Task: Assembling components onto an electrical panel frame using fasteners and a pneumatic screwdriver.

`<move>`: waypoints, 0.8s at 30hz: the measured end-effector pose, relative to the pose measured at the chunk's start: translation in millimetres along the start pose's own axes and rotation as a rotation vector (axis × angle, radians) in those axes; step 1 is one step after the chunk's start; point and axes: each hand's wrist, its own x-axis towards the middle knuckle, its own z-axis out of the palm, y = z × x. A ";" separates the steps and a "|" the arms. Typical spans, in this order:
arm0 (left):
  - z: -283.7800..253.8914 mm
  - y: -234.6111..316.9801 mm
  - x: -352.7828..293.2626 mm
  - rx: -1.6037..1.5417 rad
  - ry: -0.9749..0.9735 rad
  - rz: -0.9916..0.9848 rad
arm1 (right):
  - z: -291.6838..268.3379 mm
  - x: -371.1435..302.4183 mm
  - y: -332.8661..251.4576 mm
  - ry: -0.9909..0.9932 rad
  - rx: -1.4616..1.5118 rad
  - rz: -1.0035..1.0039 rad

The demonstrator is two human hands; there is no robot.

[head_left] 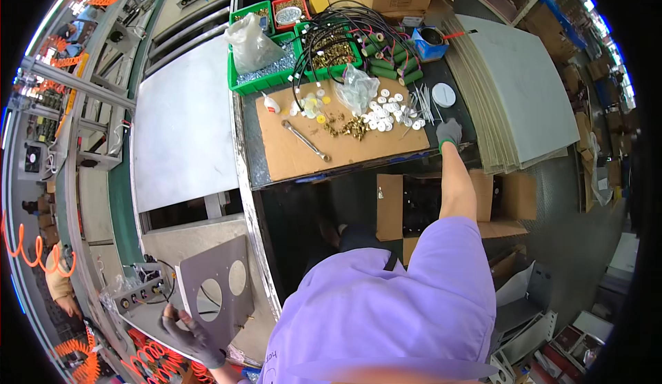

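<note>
My left hand (192, 337), in a grey glove with bare fingertips, is at the lower left with its fingers apart, in front of a grey metal panel (227, 294) with large round holes. The panel stands upright, beside a unit with a black cable (148, 291). My right hand (449, 133), gloved in grey with a green cuff, reaches to the workbench's right edge. It is nearest to thin pale rods (423, 104) and a round white lid (443, 95); its fingers are not distinct. White round plastic pieces (386, 116) and brass fittings (355, 129) lie on a cardboard sheet (283, 153).
A wrench (306, 141) lies on the cardboard. Behind it stand green bins (258, 80) of small hardware, black cables (331, 22) and green cylinders (412, 77). Stacked panels (527, 87) are at the right. An open carton (390, 208) sits below the bench.
</note>
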 end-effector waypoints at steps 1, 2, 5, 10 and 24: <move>14.1 -3.1 2.6 -0.041 0.024 0.055 | 1.2 -0.7 4.1 0.003 0.005 0.009; 28.4 -0.3 3.5 -0.185 0.007 0.012 | 3.2 -0.4 9.5 -0.027 -0.030 -0.005; 80.9 49.8 17.7 -0.459 -0.081 0.036 | 7.1 -3.7 15.0 -0.045 -0.056 -0.041; 200.3 140.8 58.4 -0.699 -0.470 0.236 | 6.7 2.2 29.8 -0.042 0.090 -0.244; 472.0 398.3 38.4 -0.418 -0.939 0.904 | -14.1 -90.8 27.3 -0.638 1.136 0.072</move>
